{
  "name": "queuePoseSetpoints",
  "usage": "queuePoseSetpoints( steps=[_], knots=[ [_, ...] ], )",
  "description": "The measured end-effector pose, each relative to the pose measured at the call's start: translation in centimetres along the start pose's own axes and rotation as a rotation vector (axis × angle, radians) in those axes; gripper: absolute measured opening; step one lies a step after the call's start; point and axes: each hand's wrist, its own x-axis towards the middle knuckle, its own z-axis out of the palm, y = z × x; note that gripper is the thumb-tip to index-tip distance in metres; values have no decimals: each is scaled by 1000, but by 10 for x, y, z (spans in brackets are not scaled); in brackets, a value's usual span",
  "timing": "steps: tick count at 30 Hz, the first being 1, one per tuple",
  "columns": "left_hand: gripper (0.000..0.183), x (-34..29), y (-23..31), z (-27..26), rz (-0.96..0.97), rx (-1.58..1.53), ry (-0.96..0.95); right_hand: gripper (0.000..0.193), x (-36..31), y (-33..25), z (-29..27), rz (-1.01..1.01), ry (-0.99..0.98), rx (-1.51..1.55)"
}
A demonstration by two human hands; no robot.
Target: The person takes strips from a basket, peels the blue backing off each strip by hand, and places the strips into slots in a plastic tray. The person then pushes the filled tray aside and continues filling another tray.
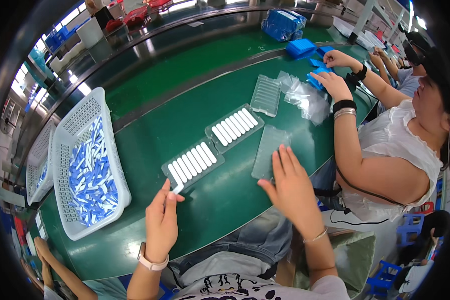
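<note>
My left hand point(161, 222) pinches a small white stick-like piece point(178, 188) between thumb and finger, at the near left end of a clear plastic tray point(181, 188). Several white pieces lie side by side in that tray's slots. Touching its far right end is a second clear tray point(256, 121), also holding a row of white pieces. My right hand point(296, 190), fingers spread, rests its fingertips on the near part of a flat clear plastic tray or lid point(269, 142); the hand hides part of its edge.
A white basket point(116, 155) of blue and white pieces stands left, another basket point(33, 167) beyond it. Farther right lie a ribbed clear tray point(266, 96) and clear plastic bags point(307, 100). A co-worker's hands point(335, 85) handle blue trays point(301, 48) on the green table point(155, 120).
</note>
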Motion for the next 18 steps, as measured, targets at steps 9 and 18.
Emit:
queuePoseSetpoints(
  steps=[9, 18],
  knots=[
    [26, -26, 2, -15, -250, -269, -62, 60, -12, -121, -13, -12, -170, 277],
    [20, -55, 11, -5, 16, -254, -344, 21, 0, -107, 0, -48, -67, 1199]
  ],
)
